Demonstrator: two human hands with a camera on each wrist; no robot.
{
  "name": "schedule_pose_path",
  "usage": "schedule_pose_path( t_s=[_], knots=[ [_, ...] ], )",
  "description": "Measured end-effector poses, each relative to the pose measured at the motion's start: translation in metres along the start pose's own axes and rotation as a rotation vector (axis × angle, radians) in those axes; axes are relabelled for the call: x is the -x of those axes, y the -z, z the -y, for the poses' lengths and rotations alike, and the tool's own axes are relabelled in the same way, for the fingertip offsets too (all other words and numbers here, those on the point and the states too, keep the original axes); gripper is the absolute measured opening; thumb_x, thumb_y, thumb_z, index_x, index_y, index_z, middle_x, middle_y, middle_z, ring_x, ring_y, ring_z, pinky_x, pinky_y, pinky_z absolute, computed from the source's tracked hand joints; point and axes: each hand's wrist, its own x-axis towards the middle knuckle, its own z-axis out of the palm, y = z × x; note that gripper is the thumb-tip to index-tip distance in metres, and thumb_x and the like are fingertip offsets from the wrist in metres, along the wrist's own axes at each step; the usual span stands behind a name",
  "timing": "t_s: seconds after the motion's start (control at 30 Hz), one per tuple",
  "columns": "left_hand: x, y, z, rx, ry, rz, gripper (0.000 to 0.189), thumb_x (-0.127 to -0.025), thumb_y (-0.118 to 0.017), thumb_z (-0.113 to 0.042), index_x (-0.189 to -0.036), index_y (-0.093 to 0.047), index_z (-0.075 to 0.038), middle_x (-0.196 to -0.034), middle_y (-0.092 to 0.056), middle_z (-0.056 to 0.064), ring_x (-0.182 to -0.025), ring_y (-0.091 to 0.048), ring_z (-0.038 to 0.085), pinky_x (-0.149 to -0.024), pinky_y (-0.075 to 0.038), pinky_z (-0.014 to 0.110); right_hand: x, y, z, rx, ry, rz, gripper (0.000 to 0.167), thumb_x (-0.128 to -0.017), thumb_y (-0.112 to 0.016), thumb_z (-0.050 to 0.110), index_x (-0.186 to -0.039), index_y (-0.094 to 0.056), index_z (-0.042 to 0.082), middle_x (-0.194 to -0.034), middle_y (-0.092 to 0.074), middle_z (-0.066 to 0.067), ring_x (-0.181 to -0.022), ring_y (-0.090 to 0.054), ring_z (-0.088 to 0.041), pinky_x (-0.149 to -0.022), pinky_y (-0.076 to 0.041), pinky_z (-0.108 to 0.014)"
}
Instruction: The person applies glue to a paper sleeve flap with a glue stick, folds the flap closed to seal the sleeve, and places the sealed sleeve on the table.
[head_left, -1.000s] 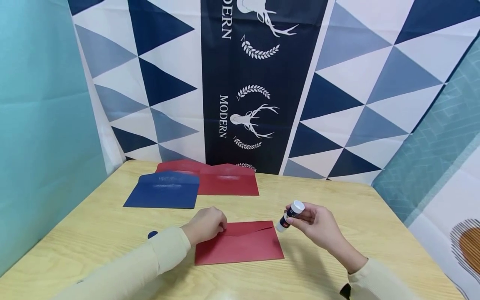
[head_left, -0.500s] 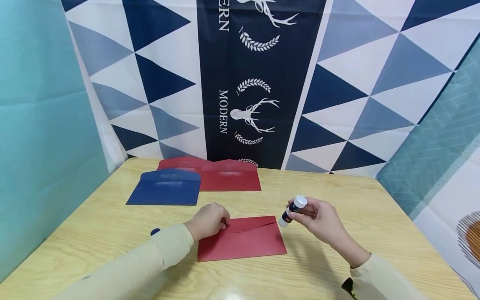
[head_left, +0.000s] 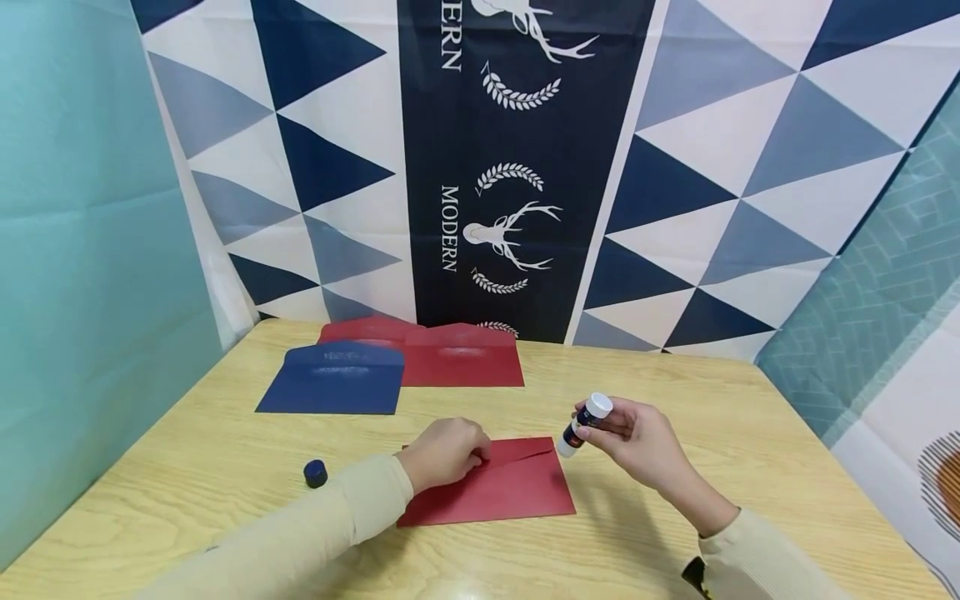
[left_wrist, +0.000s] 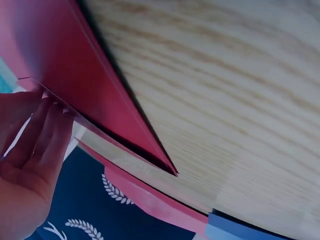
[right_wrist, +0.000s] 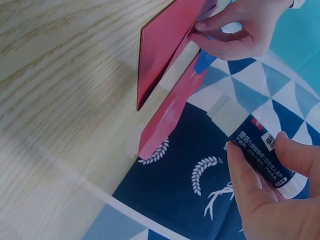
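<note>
A red envelope (head_left: 495, 492) lies on the table with its flap folded down. My left hand (head_left: 448, 454) rests on it, fingertips touching the flap near its middle. In the left wrist view, the fingers (left_wrist: 47, 132) reach fairly straight to the flap edge. To the envelope's right, my right hand (head_left: 637, 437) holds a glue stick (head_left: 585, 423) tilted above the table, between thumb and fingers. The right wrist view shows its dark label (right_wrist: 262, 152) and uncapped white end (right_wrist: 227, 115). A dark blue cap (head_left: 315, 473) stands left of the envelope, beside the left sleeve.
Behind the left hand lie a blue envelope (head_left: 330, 387) and two red envelopes (head_left: 465, 367), flaps raised. A patterned cloth (head_left: 495, 167) hangs along the table's back edge, and a teal cloth (head_left: 97, 250) hangs at the left.
My left hand has slid to the right along the flap. The cap, partly covered by the sleeve before, now shows fully. The right hand keeps the glue stick in nearly the same place.
</note>
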Motion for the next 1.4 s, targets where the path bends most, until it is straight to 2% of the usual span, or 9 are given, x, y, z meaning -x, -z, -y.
schedule_pose_path(
  t_s=[0.23,0.33,0.53,0.73,0.87,1.0,1.13,1.27,1.4],
  knots=[
    [0.003,-0.004,-0.005,-0.04,0.016,-0.037,0.011,-0.081,-0.073,-0.008,-0.086,-0.073,-0.018,-0.083,-0.071,-0.006,-0.078,-0.065,0.005,-0.071,-0.055,0.021,0.0,-0.002,0.0,-0.003,-0.018,0.003,0.035,-0.084,-0.072,0.011,-0.116,-0.065,-0.002,-0.111,-0.071,-0.02,-0.097,-0.072,-0.021,-0.08,-0.058,-0.028],
    [0.0,-0.001,-0.003,-0.019,0.039,0.003,0.012,-0.081,-0.073,-0.008,-0.085,-0.073,-0.019,-0.083,-0.071,-0.008,-0.079,-0.065,0.005,-0.071,-0.055,0.021,-0.001,-0.002,0.002,0.003,-0.021,0.003,0.036,-0.085,-0.072,0.011,-0.117,-0.065,-0.002,-0.112,-0.07,-0.02,-0.099,-0.072,-0.023,-0.081,-0.058,-0.029],
    [-0.017,0.011,-0.006,0.028,0.058,0.086,0.01,-0.082,-0.071,-0.008,-0.083,-0.073,-0.018,-0.079,-0.07,-0.009,-0.073,-0.058,0.004,-0.07,-0.051,0.019,-0.001,-0.002,0.006,0.019,-0.02,0.0,0.037,-0.085,-0.072,0.012,-0.119,-0.064,-0.002,-0.113,-0.07,-0.021,-0.102,-0.071,-0.027,-0.082,-0.058,-0.031],
    [-0.028,0.008,-0.013,0.033,0.061,0.177,0.017,-0.085,-0.07,-0.007,-0.095,-0.075,-0.019,-0.09,-0.072,-0.008,-0.078,-0.059,0.002,-0.077,-0.052,0.016,0.0,-0.002,0.005,0.019,-0.025,0.009,0.035,-0.086,-0.071,0.012,-0.118,-0.065,-0.001,-0.112,-0.07,-0.02,-0.1,-0.071,-0.024,-0.08,-0.058,-0.029],
    [-0.028,0.004,-0.016,0.011,0.054,0.183,0.018,-0.085,-0.068,-0.004,-0.094,-0.075,-0.018,-0.089,-0.072,-0.008,-0.078,-0.06,0.003,-0.076,-0.052,0.015,0.001,-0.003,0.005,0.025,-0.023,0.008,0.036,-0.085,-0.072,0.013,-0.118,-0.065,-0.001,-0.112,-0.07,-0.02,-0.101,-0.071,-0.025,-0.08,-0.058,-0.029],
    [-0.026,0.002,-0.016,-0.021,0.029,0.158,0.018,-0.085,-0.068,-0.005,-0.093,-0.075,-0.019,-0.087,-0.072,-0.008,-0.079,-0.061,0.003,-0.078,-0.052,0.015,0.001,-0.002,0.005,0.028,-0.008,-0.001,0.036,-0.085,-0.072,0.013,-0.118,-0.065,0.0,-0.112,-0.071,-0.02,-0.099,-0.072,-0.024,-0.08,-0.058,-0.029],
    [-0.031,0.006,-0.013,0.034,0.033,0.186,0.019,-0.084,-0.07,-0.007,-0.098,-0.076,-0.018,-0.093,-0.073,-0.007,-0.083,-0.063,0.004,-0.081,-0.053,0.015,0.0,0.0,0.005,0.028,0.002,-0.002,0.036,-0.085,-0.072,0.013,-0.117,-0.065,-0.001,-0.111,-0.071,-0.02,-0.097,-0.072,-0.022,-0.079,-0.059,-0.028],
    [-0.04,0.017,-0.012,0.135,0.056,0.258,0.018,-0.081,-0.075,-0.011,-0.099,-0.076,-0.016,-0.094,-0.073,-0.005,-0.08,-0.058,0.004,-0.075,-0.051,0.014,-0.001,0.002,0.006,0.044,-0.005,-0.003,0.035,-0.085,-0.072,0.013,-0.117,-0.066,-0.001,-0.111,-0.071,-0.02,-0.096,-0.072,-0.02,-0.079,-0.059,-0.028],
    [-0.041,0.028,-0.009,0.16,0.082,0.295,0.018,-0.079,-0.078,-0.013,-0.097,-0.075,-0.015,-0.091,-0.071,-0.004,-0.077,-0.055,0.005,-0.071,-0.05,0.015,-0.001,0.004,0.008,0.056,-0.006,0.001,0.037,-0.085,-0.072,0.014,-0.118,-0.065,-0.001,-0.112,-0.071,-0.019,-0.097,-0.072,-0.021,-0.08,-0.058,-0.029]
  ],
)
